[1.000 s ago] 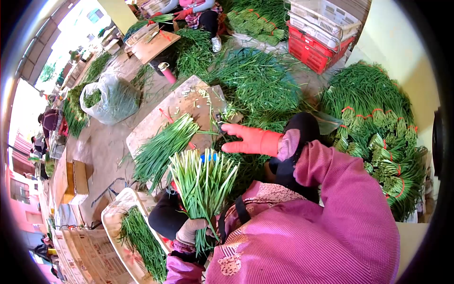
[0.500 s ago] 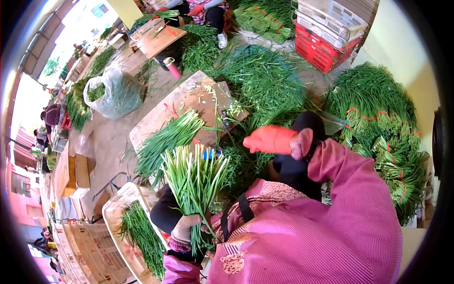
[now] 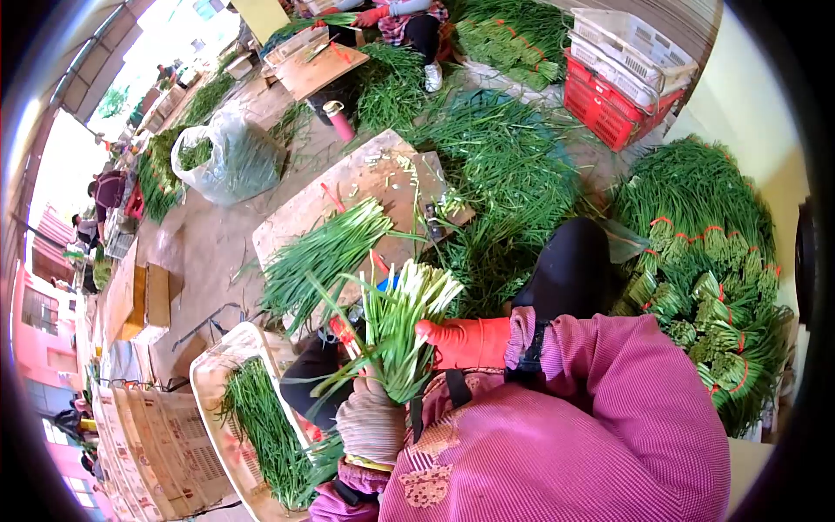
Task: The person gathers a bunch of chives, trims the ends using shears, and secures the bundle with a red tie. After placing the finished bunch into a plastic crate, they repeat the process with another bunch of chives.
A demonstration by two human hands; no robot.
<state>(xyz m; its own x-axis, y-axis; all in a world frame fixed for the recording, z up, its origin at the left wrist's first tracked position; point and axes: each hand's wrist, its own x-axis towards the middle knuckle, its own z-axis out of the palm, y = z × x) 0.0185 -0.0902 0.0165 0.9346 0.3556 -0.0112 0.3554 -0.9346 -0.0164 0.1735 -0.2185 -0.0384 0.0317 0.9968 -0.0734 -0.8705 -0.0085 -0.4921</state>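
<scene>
My left hand [image 3: 372, 422], in a greyish striped covering, is closed round the lower part of a bunch of garlic chives [image 3: 404, 326] in front of my lap. The bunch's pale cut ends point up and away from me, and some leaves stick out to the left. From the right, my right hand [image 3: 470, 342], in a red rubber glove, presses against the same bunch; its thumb shows and its other fingers are partly hidden. Beyond lies a pile of chives [image 3: 326, 257] on a wooden board [image 3: 313, 187] strewn with pale trimmings.
A white crate [image 3: 204, 374] holding chives stands at my left. Loose greens [image 3: 500, 165] cover the floor ahead; banded bundles [image 3: 704, 261] are stacked at right. Red crate [image 3: 600, 104], plastic bag [image 3: 230, 161] and pink bottle [image 3: 339, 122] stand farther off. Another person [image 3: 409, 26] sits opposite.
My right hand has come left and down from the open air onto the bunch. The bunch has been raised slightly to the right, with my left hand.
</scene>
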